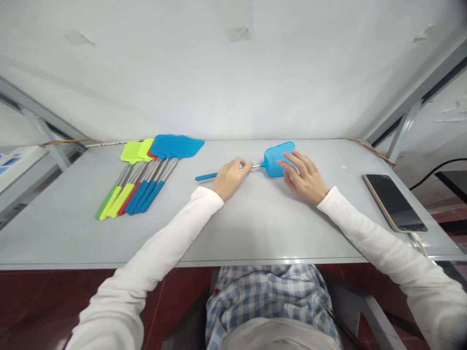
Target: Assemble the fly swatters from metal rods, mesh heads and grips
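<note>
A blue fly swatter [274, 160] lies across the grey table, its perforated head to the right and its blue handle to the left. My left hand [230, 179] is closed around its metal shaft, between handle and head. Over the right part of the swatter's head rests my right hand [304, 176], fingers spread and slightly bent, hiding that corner; whether the fingertips press on it I cannot tell. To the left lies a fanned row of several fly swatters [146, 182] with blue, yellow-green, green and red handles, their heads overlapping toward the wall.
A smartphone [394, 201] with a white cable lies at the table's right side. Behind the table [255, 233] rises a white wall [233, 87]. Metal frame posts [403, 131] stand at both sides, and thin wires [370, 149] run along the back edge.
</note>
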### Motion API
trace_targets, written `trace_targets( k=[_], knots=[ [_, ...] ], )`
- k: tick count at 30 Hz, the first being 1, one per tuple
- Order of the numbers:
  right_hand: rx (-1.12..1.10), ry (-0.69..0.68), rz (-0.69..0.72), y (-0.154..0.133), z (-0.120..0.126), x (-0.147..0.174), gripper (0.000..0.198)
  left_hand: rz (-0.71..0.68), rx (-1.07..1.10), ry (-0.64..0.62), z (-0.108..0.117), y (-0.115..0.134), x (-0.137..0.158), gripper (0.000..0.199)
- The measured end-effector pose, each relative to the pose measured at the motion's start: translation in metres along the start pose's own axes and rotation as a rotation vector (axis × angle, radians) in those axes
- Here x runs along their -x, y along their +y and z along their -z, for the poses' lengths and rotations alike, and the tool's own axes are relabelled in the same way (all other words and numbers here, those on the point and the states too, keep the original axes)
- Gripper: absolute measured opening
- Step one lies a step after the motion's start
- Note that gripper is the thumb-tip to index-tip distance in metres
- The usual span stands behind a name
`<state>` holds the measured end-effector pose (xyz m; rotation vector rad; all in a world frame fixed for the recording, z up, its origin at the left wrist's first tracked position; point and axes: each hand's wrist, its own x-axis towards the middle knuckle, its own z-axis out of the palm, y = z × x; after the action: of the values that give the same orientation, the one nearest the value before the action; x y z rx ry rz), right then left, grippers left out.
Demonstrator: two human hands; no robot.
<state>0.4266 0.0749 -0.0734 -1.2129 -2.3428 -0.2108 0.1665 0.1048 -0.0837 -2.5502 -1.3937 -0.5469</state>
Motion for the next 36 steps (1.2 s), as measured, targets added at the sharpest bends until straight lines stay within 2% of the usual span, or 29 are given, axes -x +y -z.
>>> trace_targets(
  k=[2, 5, 11, 16, 22, 26, 32, 36],
  knots=[
    [-0.007, -0.033, 0.033, -0.005, -0.002, -0.001, 0.048, -0.097, 0.022, 0.077, -0.006, 0.018, -0.004, 0.035],
    [-0.008, -0.048, 0.05, -0.004, -0.005, -0.002, 0.048, -0.158, 0.05, 0.143, -0.009, 0.037, -0.012, 0.038],
    [0.052, -0.048, 0.019, 0.007, -0.003, -0.002, 0.041, -0.169, 0.036, 0.169, -0.01, 0.046, -0.02, 0.042],
    [0.165, 0.006, 0.032, 0.009, -0.006, -0.005, 0.035, -0.251, -0.101, 0.241, -0.013, 0.039, -0.022, 0.037],
    [0.37, 0.146, 0.141, 0.019, -0.014, -0.007, 0.023, -0.303, -0.103, 0.311, -0.012, 0.033, -0.025, 0.03],
    [0.411, 0.165, 0.049, 0.039, -0.009, -0.007, 0.022, -0.28, -0.089, 0.313, -0.007, 0.016, -0.025, 0.03],
    [0.453, 0.181, -0.089, 0.085, 0.004, -0.007, 0.029, -0.273, -0.105, 0.352, 0.0, -0.028, -0.025, 0.03],
    [0.449, 0.18, -0.108, 0.088, 0.004, -0.008, 0.031, -0.263, -0.08, 0.341, -0.001, -0.037, -0.028, 0.031]
  ],
)
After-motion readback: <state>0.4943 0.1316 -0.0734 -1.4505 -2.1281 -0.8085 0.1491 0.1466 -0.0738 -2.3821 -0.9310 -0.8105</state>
